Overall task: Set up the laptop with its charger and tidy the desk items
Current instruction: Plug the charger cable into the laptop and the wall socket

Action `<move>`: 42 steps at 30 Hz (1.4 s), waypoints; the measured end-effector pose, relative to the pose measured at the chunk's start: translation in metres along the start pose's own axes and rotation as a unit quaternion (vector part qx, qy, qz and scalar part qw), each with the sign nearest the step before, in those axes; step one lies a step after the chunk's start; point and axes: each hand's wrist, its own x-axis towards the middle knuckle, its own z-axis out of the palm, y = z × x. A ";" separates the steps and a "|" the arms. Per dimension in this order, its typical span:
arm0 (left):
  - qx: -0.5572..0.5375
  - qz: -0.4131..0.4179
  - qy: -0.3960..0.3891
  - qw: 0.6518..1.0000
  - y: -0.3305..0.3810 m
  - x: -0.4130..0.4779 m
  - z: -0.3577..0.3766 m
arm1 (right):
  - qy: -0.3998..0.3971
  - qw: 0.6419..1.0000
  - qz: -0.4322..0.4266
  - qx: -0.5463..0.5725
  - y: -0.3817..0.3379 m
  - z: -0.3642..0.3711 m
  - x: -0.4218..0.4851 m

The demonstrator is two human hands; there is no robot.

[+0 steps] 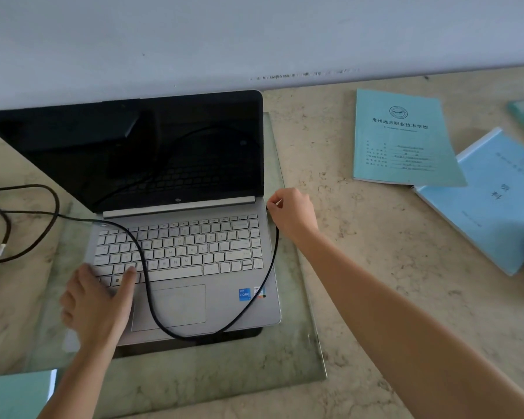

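A silver laptop (191,306) stands open with a dark screen on a glass plate (297,352). A black charger cable (147,285) runs from the left edge across the keyboard, loops over the front edge and rises to the laptop's right side. My right hand (292,214) pinches the cable's plug end right at the laptop's right edge near the hinge. My left hand (99,306) lies flat on the lower left of the keyboard and palm rest, fingers apart, holding nothing.
A teal booklet (403,137) and a light blue booklet (496,204) lie overlapping on the stone desk at the right. More black cable (25,225) coils at the left. Another teal sheet (15,394) shows at the bottom left corner. A wall runs behind the laptop.
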 end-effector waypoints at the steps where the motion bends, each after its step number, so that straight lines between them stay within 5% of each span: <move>1: -0.002 0.001 -0.002 1.000 0.000 0.000 0.000 | 0.000 1.000 -0.005 -0.006 -0.001 0.001 0.000; 12: 0.005 0.001 -0.010 1.000 0.000 0.001 0.000 | 0.003 1.000 -0.022 0.004 0.001 0.002 -0.004; 21: -0.014 -0.001 -0.011 1.000 -0.003 0.000 -0.001 | 0.028 0.987 0.034 0.156 0.015 0.002 -0.010; 42: -0.055 -0.017 -0.010 0.998 -0.002 0.002 -0.002 | 0.072 0.988 0.032 0.136 0.015 0.013 -0.014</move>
